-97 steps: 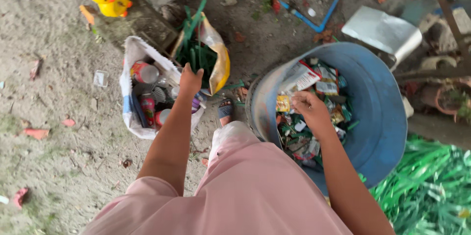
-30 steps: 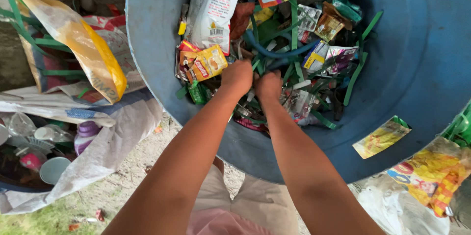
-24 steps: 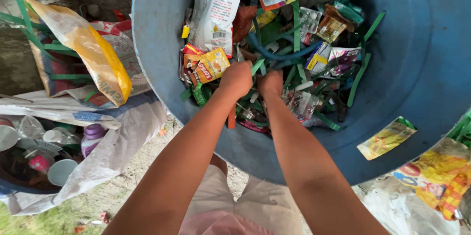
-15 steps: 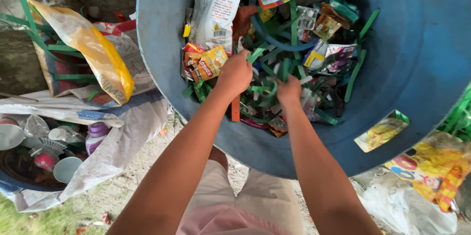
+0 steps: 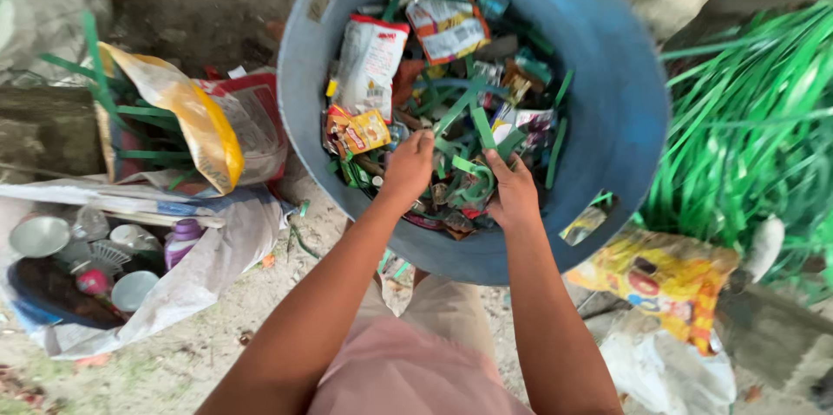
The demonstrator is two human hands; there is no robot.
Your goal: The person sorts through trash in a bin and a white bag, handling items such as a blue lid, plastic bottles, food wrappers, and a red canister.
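Green straps gathered by both hands inside a blue tub of mixed scrap

The left hand [image 5: 408,165] and the right hand [image 5: 514,194] are held a little apart, both closed on a tangle of flat green plastic straps [image 5: 467,174] that is bunched between them just above the heap in the blue tub [image 5: 607,133]. The sorting is judged to be partway: only this one bunch is in hand, and many straps remain woven among glossy crinkled snack wrappers [image 5: 368,59] in the round, smooth-walled tub. A large loose pile of the same stiff green straps [image 5: 746,129] is seen beside the tub, more are stood in a yellow sack [image 5: 204,124], and bottles and cups are kept in a white woven sack [image 5: 186,281] on sandy ground.
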